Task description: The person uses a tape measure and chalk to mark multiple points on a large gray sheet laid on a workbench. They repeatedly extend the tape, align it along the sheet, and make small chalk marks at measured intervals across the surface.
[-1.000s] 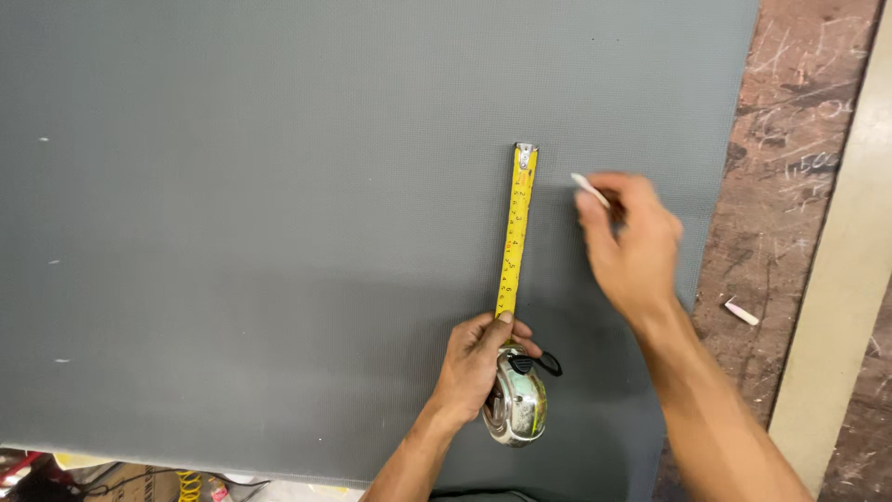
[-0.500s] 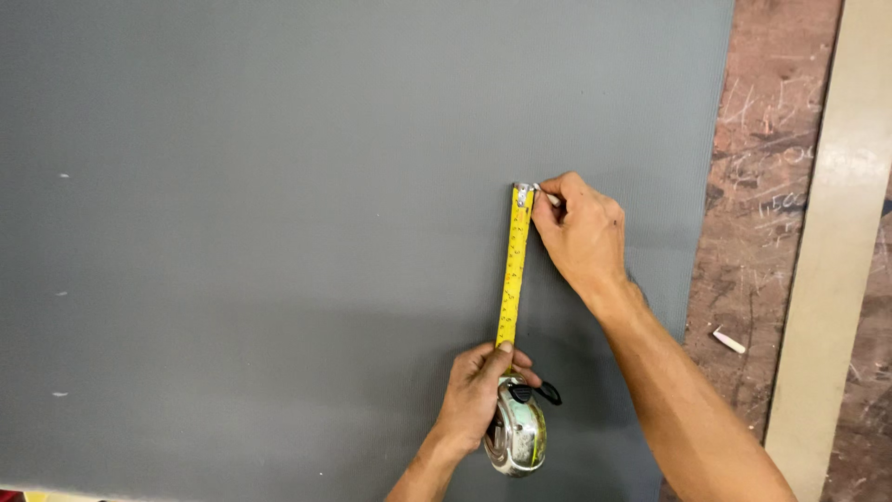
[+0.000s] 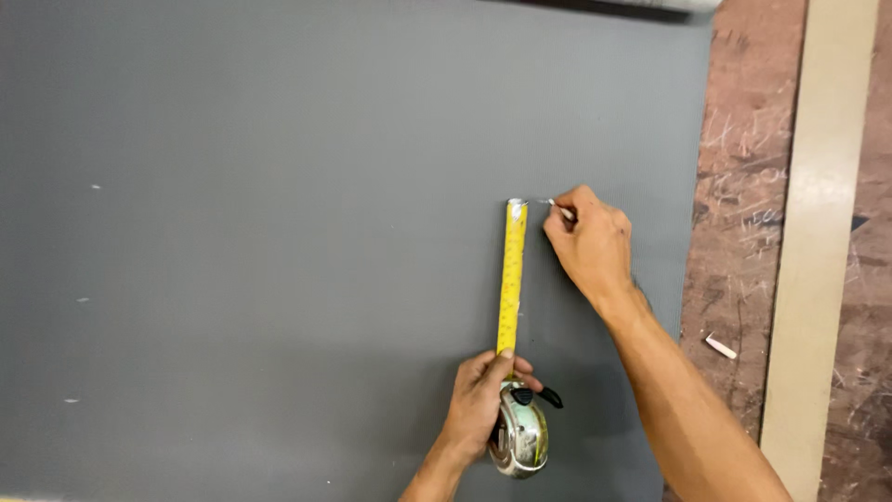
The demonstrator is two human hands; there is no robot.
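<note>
- Since a second ago: right hand [image 3: 587, 246] brought in from mid-air on the right to the tip of the tape; view shifted so that the far edge of the sheet now shows at the top.
- Large grey textured sheet [image 3: 279, 232] spread flat across most of the view, with a few small pale specks towards its left side.
- Brown, scratched worktop [image 3: 734, 186] bare along the sheet's right edge, with a pale beige strip [image 3: 818, 232] running up it further right.
- Yellow tape measure blade [image 3: 512, 279] drawn out flat on the sheet, running straight away from the body, its metal end hook at the far end.
- Left hand [image 3: 483, 400] curled around the silver tape measure case [image 3: 520, 432] at the near end, thumb pressed down on the blade where it leaves the case; short black strap hanging out to the right of the case.
- Right hand pinched shut on a small white chalk piece [image 3: 559, 208], its tip touching the sheet just right of the blade's hook.
- Faint white mark [image 3: 537, 201] visible on the sheet between hook and chalk tip, judged to be a fresh stroke at the measured point.
- Second small white chalk piece [image 3: 720, 347] lying loose on the brown worktop, well apart from both hands.
</note>
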